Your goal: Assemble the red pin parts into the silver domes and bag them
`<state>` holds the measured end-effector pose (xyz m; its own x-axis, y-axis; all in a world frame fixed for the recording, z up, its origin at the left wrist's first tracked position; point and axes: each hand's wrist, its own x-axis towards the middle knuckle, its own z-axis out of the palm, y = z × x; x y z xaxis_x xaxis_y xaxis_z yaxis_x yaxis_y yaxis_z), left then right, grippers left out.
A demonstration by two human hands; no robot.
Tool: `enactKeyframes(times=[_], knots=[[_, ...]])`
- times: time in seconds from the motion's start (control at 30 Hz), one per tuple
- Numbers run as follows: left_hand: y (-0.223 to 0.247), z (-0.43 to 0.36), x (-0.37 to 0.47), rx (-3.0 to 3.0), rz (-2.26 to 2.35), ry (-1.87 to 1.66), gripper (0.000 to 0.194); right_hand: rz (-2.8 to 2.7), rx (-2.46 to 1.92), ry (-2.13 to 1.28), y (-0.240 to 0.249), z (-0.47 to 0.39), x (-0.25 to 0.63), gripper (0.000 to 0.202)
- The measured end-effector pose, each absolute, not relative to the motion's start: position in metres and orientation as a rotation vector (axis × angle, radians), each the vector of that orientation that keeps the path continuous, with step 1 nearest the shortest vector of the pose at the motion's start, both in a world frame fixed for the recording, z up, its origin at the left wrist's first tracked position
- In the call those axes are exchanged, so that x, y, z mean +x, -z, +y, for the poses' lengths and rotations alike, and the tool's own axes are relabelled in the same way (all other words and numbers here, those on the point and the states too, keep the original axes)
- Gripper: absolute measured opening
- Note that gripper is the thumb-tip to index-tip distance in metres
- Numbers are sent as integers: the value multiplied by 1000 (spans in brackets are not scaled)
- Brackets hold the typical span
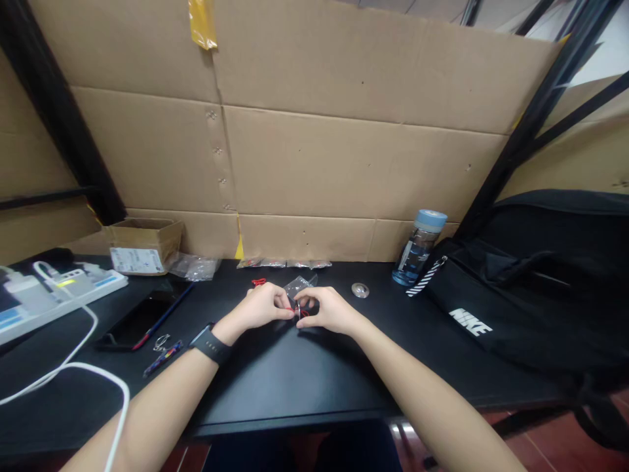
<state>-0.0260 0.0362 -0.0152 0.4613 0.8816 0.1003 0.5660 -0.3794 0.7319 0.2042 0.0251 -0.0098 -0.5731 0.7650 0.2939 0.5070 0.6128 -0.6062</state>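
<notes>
Above the black table, my left hand [263, 307] and my right hand [328, 311] meet with fingertips almost touching. Thumb and fingers of the left are pinched on a thin red cord [291, 311]. My right hand grips a small shiny round piece [298, 311], seen nearly edge-on, with red cord beside it; its exact kind is too small to make out. Just behind the fingers lies a clear plastic bag [299, 284]. A small red coil [258, 282] rests beyond my left hand. To the right, a round silvery disc [360, 290] lies flat on the table.
Small packets [285, 263] line the cardboard wall [314, 164]. At left are an open carton [145, 246], a power strip [63, 305] with white cables, a dark phone [142, 318], a pen and a keyring. A water bottle [417, 249] and black bag [531, 295] stand right.
</notes>
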Motion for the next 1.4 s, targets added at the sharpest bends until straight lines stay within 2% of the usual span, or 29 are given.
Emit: enactKeyframes(times=[0.13,0.27,0.37,0.53,0.73,1.0,1.4], knots=[[3,33,-32,2224,1159,-636,27,-2304,-998,-561,8,24,203,53],[-4,34,-43,2309,1168,-866,25,-2308,-1037,-496,9,21,200,53],[1,39,-44,2349,1270,-930,32,-2315,-1059,-497,10,18,198,51],[18,41,-28,2543,1298,-749,39,-2315,-1029,-547,-5,14,208,43],[21,29,-11,2619,1109,-589,50,-2064,-1090,-357,-33,26,252,36],[19,21,-9,2684,1217,-290,47,-2142,-1257,-296,-30,40,274,33],[28,15,2,2729,1227,-298,47,-2325,-1446,-400,-25,36,264,29]])
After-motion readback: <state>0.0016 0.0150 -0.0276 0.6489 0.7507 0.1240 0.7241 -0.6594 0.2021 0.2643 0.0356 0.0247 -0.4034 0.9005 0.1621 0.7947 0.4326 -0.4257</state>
